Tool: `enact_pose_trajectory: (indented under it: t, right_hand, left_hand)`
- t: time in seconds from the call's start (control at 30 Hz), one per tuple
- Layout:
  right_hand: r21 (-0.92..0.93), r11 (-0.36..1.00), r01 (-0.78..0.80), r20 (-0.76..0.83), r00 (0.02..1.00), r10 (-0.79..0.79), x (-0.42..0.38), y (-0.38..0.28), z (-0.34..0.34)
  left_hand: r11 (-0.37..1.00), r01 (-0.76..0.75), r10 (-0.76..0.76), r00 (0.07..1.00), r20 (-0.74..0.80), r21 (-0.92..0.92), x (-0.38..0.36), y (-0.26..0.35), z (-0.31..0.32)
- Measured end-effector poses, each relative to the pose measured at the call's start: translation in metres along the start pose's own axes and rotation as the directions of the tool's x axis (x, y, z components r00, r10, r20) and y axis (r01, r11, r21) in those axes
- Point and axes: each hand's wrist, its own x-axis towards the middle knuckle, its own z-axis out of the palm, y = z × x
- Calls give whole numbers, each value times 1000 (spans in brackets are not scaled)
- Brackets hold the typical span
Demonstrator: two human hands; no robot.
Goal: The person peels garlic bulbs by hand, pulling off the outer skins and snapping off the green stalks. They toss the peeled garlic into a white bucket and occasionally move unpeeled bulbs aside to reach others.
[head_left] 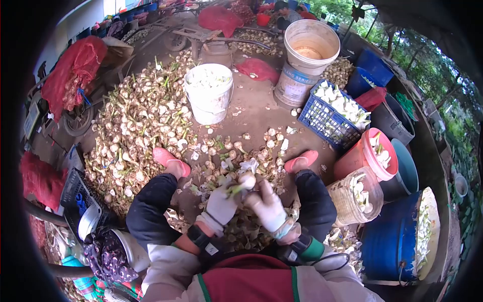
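Observation:
Between my knees, a garlic bulb point(246, 180) with a short green stalk is held up in front of me. My left hand point(222, 203), in a pale glove, is closed around the stalk end. My right hand point(267, 207), also gloved, is close against the bulb's right side with its fingers bent; what they pinch, if anything, is hidden. Loose papery skin point(249, 165) shows just beyond the bulb. Below both hands lies a heap of garlic peelings point(246, 226), with several unpeeled bulbs on the ground ahead.
A large garlic pile point(141, 121) spreads at left. Ahead stands a white bucket point(209, 108) of peeled garlic. On the right are a blue crate point(322, 118), a pink bucket point(358, 158), a woven basket point(347, 204) and a blue drum point(387, 236). Another person point(289, 17) is far back.

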Motion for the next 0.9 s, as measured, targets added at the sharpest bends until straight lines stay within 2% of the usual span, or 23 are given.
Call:
enact_pose_trajectory:
  t: [0.03,0.07,0.1,0.13,0.17,0.2,0.23,0.27,0.3,0.33,0.37,0.4,0.43,0.47,0.53,0.6,0.67,0.73,0.77,0.8,0.83,0.87,0.9]
  right_hand:
    - [22,999,-33,11,999,33,-1,7,4]
    - [-153,987,-42,-48,998,35,5,3,2]
    - [59,985,-163,9,987,163,11,7,-2]
    - [54,976,-212,33,977,211,13,21,-8]
    - [47,964,-261,57,964,258,16,35,-14]
    - [51,963,-263,60,964,260,13,26,-10]
    - [216,913,-345,14,936,351,8,14,-5]
    - [373,833,-408,-16,895,446,5,3,-3]
    - [587,727,-357,70,917,393,4,-1,-4]
    - [758,586,-286,-6,895,446,10,7,0]
    - [780,564,-270,-36,881,472,10,6,3]
    - [802,545,-246,-65,870,489,14,5,6]
    - [738,594,-322,46,901,431,15,19,1]
    - [662,636,-396,164,905,393,10,35,-2]
    - [506,754,-419,80,893,443,2,35,15]
    - [260,924,-281,75,960,271,6,15,10]
    - [357,825,-438,107,896,430,20,34,-2]
    - [776,565,-281,139,949,282,11,37,5]
    - [729,633,-260,123,960,253,12,38,7]
    - [677,697,-236,105,969,226,11,41,9]
    - [662,697,-275,127,958,258,9,52,9]
    - [718,577,-389,182,905,384,7,49,5]
    - [656,611,-442,168,875,453,10,39,2]
  left_hand:
    - [991,-49,48,999,-16,-128,-3,-4,10]
    - [963,-88,82,996,-34,-255,-11,0,20]
    - [975,-222,222,974,-39,7,-16,0,25]
    - [976,-217,217,975,-36,6,-18,0,21]
    - [942,136,-84,981,178,-308,-15,2,8]
    - [706,509,-288,842,457,-493,-15,5,-5]
    - [872,185,-23,940,340,-452,-15,8,-15]
    - [844,-511,506,859,70,165,-12,-20,-17]
    - [849,-503,500,864,63,162,-14,-38,-20]
    - [912,-275,210,950,-230,-305,-16,-53,-24]
    - [669,-124,-189,925,-329,-732,-14,-57,-31]
    - [218,-101,-551,808,-208,-971,-9,-59,-38]
    - [410,43,-415,898,-145,-911,-21,-55,-23]
    - [657,-50,-151,969,-196,-752,-28,-51,-3]
    - [696,175,-202,978,45,-697,-28,-13,5]
    - [687,213,-250,967,49,-695,-30,-17,4]
    - [638,188,-251,968,29,-747,-29,-20,13]
    - [709,-64,-153,958,-241,-703,-24,-20,25]
    - [706,-59,-154,960,-234,-706,-22,-17,21]
    - [951,-212,143,947,-288,-224,-19,-9,13]
    - [881,-355,421,889,-177,313,-18,-1,8]
    - [837,-451,500,861,-97,308,-19,7,9]
    - [814,-461,485,874,24,354,-24,1,16]
